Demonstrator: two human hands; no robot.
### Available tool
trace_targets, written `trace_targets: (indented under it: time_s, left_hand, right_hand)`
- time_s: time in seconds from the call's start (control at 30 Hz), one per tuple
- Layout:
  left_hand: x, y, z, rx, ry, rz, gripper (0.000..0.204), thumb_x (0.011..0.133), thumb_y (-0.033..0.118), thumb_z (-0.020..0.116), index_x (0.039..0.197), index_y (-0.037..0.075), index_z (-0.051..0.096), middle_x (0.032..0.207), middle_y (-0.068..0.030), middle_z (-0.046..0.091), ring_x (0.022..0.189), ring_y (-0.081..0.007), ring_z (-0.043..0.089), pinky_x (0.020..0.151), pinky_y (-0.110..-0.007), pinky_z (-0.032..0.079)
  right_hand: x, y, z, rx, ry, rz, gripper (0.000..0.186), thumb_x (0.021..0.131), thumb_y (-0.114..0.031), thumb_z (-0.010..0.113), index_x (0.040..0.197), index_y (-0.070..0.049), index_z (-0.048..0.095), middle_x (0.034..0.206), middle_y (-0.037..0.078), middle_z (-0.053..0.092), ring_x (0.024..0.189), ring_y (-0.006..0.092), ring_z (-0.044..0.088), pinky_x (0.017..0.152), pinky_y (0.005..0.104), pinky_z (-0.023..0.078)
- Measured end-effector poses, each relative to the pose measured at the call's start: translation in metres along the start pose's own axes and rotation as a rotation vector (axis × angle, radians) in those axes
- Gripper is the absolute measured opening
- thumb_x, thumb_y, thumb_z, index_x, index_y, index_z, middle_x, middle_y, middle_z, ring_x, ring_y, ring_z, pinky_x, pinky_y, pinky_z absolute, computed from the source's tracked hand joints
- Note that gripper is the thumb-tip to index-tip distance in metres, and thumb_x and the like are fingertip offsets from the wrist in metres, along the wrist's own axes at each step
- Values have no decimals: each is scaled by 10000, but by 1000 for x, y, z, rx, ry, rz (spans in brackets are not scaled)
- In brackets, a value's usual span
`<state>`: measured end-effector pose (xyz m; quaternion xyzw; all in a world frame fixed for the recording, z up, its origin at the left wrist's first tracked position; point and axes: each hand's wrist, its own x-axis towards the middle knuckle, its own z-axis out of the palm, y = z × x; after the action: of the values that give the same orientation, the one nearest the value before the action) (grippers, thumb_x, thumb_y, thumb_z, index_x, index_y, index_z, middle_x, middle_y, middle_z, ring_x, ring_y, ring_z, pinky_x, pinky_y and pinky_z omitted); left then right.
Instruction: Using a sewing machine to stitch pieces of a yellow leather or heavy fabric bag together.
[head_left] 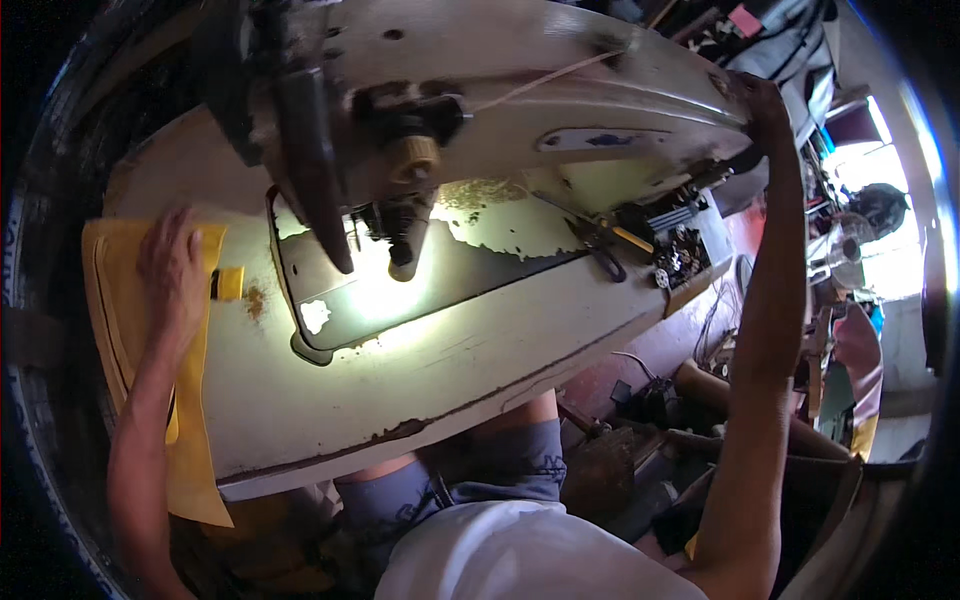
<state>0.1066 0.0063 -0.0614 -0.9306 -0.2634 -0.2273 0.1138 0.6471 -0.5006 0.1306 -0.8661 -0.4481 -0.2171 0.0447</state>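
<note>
- Left hand [172,265] lies flat on the yellow sheet [197,390], fingers extended and slightly blurred, pressing from above with nothing pinched.
- The sheet spreads beneath that palm and forearm, its near end hanging past the edge of the table [480,355].
- Looks light and bendy, probably leather-like with some body; it should slide under a flat palm, and creasing seems likelier than breaking.
- Best hold, I'd judge: palm across the broad part, with the near overhang supported.
- Just right of the left fingers, a small yellow piece [231,283] with a dark patch.
- Right hand [757,105] is up at the far end of the sewing machine [500,80]; its fingers are mostly hidden, so I can't tell how tightly they close.
- Below the right hand, a tray [690,297] holds a jumble of small metal parts [680,258]; a yellow-handled tool [632,238] lies beside it.
</note>
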Motion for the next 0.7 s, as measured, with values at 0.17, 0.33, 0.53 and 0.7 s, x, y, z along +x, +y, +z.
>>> trace_targets:
  time_s: [0.17,0.33,0.53,0.7]
  left_hand:
    - [-16,-16,-21,-188,-173,-41,304,939,98,610,1232,22,583,1282,-175,579,1235,-355,509,1073,-480,376]
    - [-8,-23,-32,-224,-90,225,254,857,124,687,1056,15,571,1067,-178,597,1090,-382,532,961,-491,411]
    - [-27,-19,-37,-269,70,231,239,880,177,673,1069,56,589,986,-129,548,1011,-344,514,953,-483,374]
    - [-34,-8,-46,-265,180,146,148,900,187,651,996,77,625,1011,-112,540,1053,-312,497,988,-483,343]
  right_hand:
    - [-50,-37,29,322,563,504,401,1002,-429,526,1240,-156,697,1204,119,702,1080,262,689,918,364,517]
    - [-86,-105,2,-258,436,261,385,1015,-271,535,1343,-77,590,1309,191,603,1188,359,572,1024,427,426]
    - [-207,-273,61,234,1,72,296,917,-136,671,1197,-44,648,1212,151,616,1134,318,587,928,408,484]
    - [-185,-297,78,141,50,73,303,903,-30,606,1205,-23,612,1119,172,580,1029,351,575,886,433,473]
